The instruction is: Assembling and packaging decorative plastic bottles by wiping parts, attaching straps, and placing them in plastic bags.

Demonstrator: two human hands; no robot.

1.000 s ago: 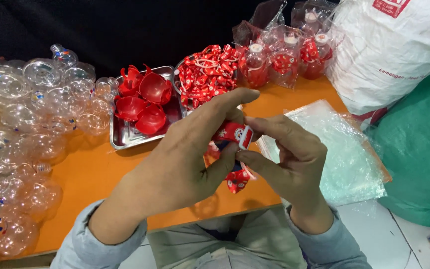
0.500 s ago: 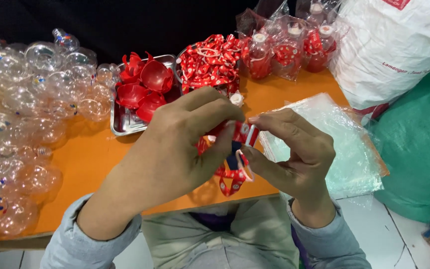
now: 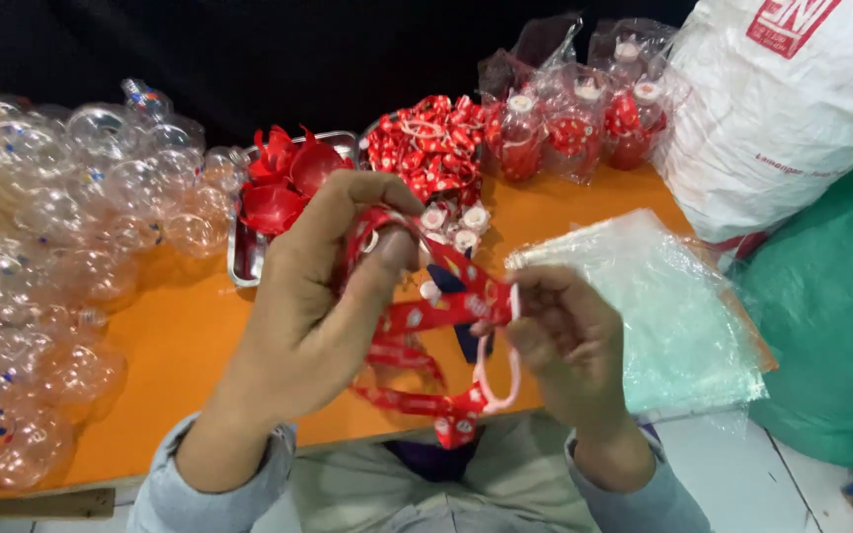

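A red ribbon with white dots (image 3: 426, 316) is stretched between the two hands above the front edge of the orange table (image 3: 190, 345). One end is pinched between thumb and curled fingers of the left hand (image 3: 323, 306), which is closed around it; the other end is gripped by the right hand (image 3: 565, 341), whose fingers are also clenched on a pale pink loop (image 3: 496, 380) hanging from the ribbon. More folds of the same ribbon droop below the hands, down to a small red bow-like knot (image 3: 454, 429) at the table's edge.

Just behind the hands, a few small white caps (image 3: 451, 222) are seen on the table, partly hidden by the ribbon and the left thumb. Farther back, a metal tray (image 3: 244, 262) is filled with shiny red half shells (image 3: 283, 183), and beside it a heap of red dotted ribbon pieces (image 3: 426, 143) is piled. Behind that heap, finished red ornaments in clear bags (image 3: 575, 123) are lined up. A mass of clear plastic balls (image 3: 61, 247) is spread along the left side of the table. To the right, a stack of clear plastic bags (image 3: 663, 316) is laid, touching the right hand's side. A large white sack (image 3: 792, 109) and a green sack (image 3: 831, 336) are stood beyond the table's right end.
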